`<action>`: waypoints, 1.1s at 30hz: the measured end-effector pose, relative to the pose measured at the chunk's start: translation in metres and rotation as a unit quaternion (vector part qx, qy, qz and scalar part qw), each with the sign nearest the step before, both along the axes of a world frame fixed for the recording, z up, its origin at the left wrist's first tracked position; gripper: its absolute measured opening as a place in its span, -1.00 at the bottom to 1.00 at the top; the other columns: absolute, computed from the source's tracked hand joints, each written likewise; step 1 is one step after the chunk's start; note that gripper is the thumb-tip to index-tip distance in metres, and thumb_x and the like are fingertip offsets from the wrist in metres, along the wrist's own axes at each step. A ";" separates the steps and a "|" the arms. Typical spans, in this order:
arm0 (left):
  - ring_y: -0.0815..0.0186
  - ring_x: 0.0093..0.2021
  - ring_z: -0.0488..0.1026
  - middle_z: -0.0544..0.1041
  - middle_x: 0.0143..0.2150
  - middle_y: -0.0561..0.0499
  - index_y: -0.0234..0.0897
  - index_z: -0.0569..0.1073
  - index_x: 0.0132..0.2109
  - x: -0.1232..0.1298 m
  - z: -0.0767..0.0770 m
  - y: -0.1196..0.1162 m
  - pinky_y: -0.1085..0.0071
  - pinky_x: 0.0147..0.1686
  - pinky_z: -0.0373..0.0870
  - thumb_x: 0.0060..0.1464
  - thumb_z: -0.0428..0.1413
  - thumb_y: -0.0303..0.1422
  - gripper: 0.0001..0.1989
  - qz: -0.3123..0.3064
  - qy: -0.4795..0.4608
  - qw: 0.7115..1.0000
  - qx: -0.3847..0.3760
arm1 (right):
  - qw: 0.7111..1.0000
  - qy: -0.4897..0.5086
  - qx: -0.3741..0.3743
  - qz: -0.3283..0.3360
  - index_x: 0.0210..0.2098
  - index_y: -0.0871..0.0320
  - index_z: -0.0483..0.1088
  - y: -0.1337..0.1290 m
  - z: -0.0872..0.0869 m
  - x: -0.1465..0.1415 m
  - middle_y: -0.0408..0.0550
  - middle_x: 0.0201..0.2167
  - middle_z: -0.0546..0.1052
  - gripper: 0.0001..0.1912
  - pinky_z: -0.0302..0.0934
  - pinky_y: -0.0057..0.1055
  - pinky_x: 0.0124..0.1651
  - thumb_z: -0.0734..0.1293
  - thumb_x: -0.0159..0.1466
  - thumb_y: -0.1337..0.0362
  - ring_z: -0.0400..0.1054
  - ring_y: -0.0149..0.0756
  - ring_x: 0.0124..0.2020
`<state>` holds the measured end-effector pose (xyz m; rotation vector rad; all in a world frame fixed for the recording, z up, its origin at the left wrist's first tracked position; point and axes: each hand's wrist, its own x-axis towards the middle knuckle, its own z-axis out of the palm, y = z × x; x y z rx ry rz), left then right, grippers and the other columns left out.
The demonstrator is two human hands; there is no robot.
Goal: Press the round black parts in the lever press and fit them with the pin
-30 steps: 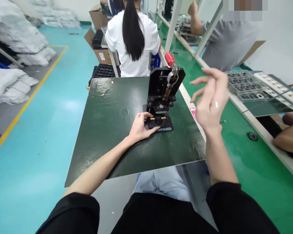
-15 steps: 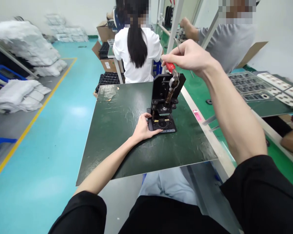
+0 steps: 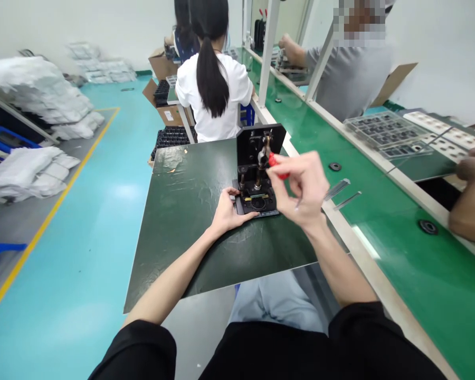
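Note:
A black hand press (image 3: 244, 145) with an upright back plate stands on the dark green table board (image 3: 174, 211). My left hand (image 3: 226, 211) grips the left side of its base (image 3: 237, 205), with the thumb along the front edge. My right hand (image 3: 301, 184) is closed on the press's red lever handle (image 3: 273, 160), which is pulled forward and down. A small bright glint shows in the right palm; I cannot make out what it is. A round recess (image 3: 258, 202) with a yellowish strip behind it lies in the base under the lowered ram.
A green conveyor belt (image 3: 380, 248) runs along the right, bearing black rings (image 3: 428, 227) and thin metal strips (image 3: 338, 188). Trays of parts (image 3: 383, 132) lie beyond it. A co-worker in white (image 3: 225, 113) sits ahead, beside black trays (image 3: 174, 136); another in grey sits across the belt.
My right hand has swung the red handle from raised down toward me, and the press's ram has dropped toward the base. My left hand stays on the base. The view has shifted slightly.

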<state>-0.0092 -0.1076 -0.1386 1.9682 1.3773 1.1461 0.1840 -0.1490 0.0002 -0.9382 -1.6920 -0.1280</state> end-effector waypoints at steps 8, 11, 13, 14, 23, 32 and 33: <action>0.09 0.01 0.47 0.39 -0.01 -0.08 -0.18 0.19 0.03 0.001 0.001 -0.001 0.12 -0.01 0.50 -0.26 0.49 -0.02 -0.16 0.004 0.010 1.000 -0.001 | 0.998 0.001 -0.056 -0.005 -0.09 0.00 0.53 -0.005 -0.023 0.006 0.05 0.01 0.63 -0.86 0.49 -0.19 -0.06 0.35 0.40 0.19 0.54 -0.11 -0.01; 0.09 0.02 0.46 0.39 0.00 -0.08 -0.18 0.20 0.02 0.002 0.000 -0.001 0.12 0.00 0.50 -0.26 0.49 -0.03 -0.17 0.006 0.010 1.000 -0.003 | 1.000 0.004 -0.029 0.003 0.00 0.02 0.51 0.000 0.014 0.008 0.04 0.01 0.61 -0.81 0.46 -0.19 0.01 0.33 0.43 0.21 0.52 -0.11 0.03; 0.09 0.03 0.45 0.39 0.01 -0.08 -0.18 0.21 0.02 0.003 -0.001 -0.001 0.12 0.00 0.50 -0.26 0.50 -0.04 -0.17 0.007 0.011 1.000 -0.003 | 1.000 0.004 -0.015 0.003 0.07 0.04 0.47 0.019 0.047 0.006 0.04 0.02 0.59 -0.76 0.42 -0.22 0.03 0.29 0.46 0.24 0.50 -0.14 0.04; 0.09 0.03 0.45 0.39 0.01 -0.08 -0.18 0.22 0.02 0.003 -0.002 -0.002 0.12 0.00 0.50 -0.26 0.50 -0.04 -0.17 0.010 0.012 1.000 -0.002 | 1.000 -0.005 -0.026 0.007 0.08 0.06 0.47 0.034 0.064 0.005 0.03 -0.01 0.59 -0.76 0.41 -0.25 0.01 0.28 0.46 0.24 0.50 -0.17 0.01; 0.07 0.05 0.47 0.40 0.02 -0.09 -0.17 0.21 0.04 0.003 0.000 -0.003 0.09 0.01 0.52 -0.28 0.50 -0.03 -0.15 0.009 0.013 1.000 -0.016 | 0.966 -0.057 -0.251 0.028 -0.50 0.21 0.44 0.130 0.091 0.026 -0.20 -0.55 0.46 -0.53 0.21 -0.41 -0.29 0.39 0.36 -0.03 0.32 -0.45 -0.44; 0.04 0.06 0.44 0.38 0.03 -0.13 -0.19 0.22 0.05 0.003 -0.003 -0.004 0.06 0.03 0.53 -0.24 0.48 -0.02 -0.16 -0.002 0.016 1.000 0.000 | 0.960 -0.023 -0.231 -0.159 -0.37 0.14 0.53 -0.018 -0.060 0.024 -0.09 -0.47 0.54 -0.62 0.13 -0.37 -0.38 0.31 0.42 0.02 0.36 -0.32 -0.49; 0.03 0.07 0.43 0.38 0.04 -0.14 -0.20 0.21 0.06 0.003 -0.003 -0.004 0.06 0.03 0.54 -0.24 0.48 -0.01 -0.16 -0.001 0.017 1.000 0.003 | 0.951 -0.059 -0.258 -0.159 -0.31 0.15 0.55 -0.023 -0.075 0.016 -0.06 -0.41 0.57 -0.63 0.13 -0.37 -0.39 0.34 0.39 -0.02 0.41 -0.28 -0.45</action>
